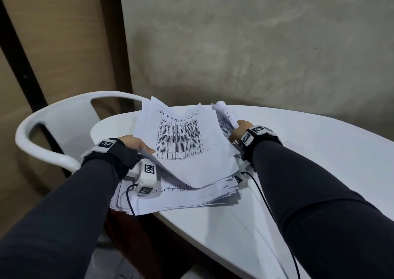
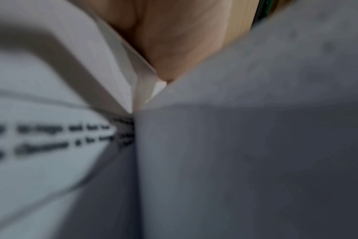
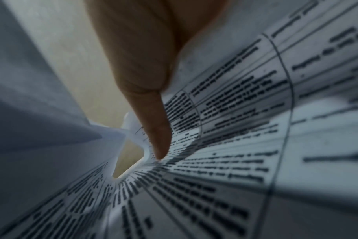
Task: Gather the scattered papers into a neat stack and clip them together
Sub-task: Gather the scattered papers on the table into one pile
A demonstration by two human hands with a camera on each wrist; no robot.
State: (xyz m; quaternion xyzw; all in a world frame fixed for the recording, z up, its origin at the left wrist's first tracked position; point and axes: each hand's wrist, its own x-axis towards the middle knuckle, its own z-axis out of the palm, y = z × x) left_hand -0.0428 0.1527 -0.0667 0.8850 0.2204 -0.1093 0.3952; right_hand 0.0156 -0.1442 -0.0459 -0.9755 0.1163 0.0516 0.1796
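White printed papers [image 1: 183, 144] sit as a loose, uneven bundle at the near left end of the tabletop [image 1: 309, 150], with their lower left corner hanging past its edge. The top sheet carries a dense table of black print and is lifted and bowed, its near edge curling down over the fanned sheets below, whose edges are staggered rather than squared.

The left hand [image 1: 136, 145] grips the bundle's left side, thumb on top of the lifted sheet and the rest of the fingers hidden beneath it. In the left wrist view, blurred paper fills most of the frame, and a patch of palm [image 2: 174, 45] shows where sheets meet.

The right hand [image 1: 238, 130] holds the right side, where several sheets curl upward against it. In the right wrist view, one finger [image 3: 153, 126] lies pressed along a printed sheet, so this hand too is closed on the papers.

Both forearms wear dark sleeves [image 1: 298, 182] and black wrist straps carrying white camera units [image 1: 147, 177] with black-and-white markers; thin black cables [image 1: 266, 206] trail from them across the tabletop.

A white plastic chair [image 1: 53, 129] stands just beyond the tabletop's left end. Behind is a mottled grey wall [image 1: 255, 44], with tan panels [image 1: 64, 44] to the left.
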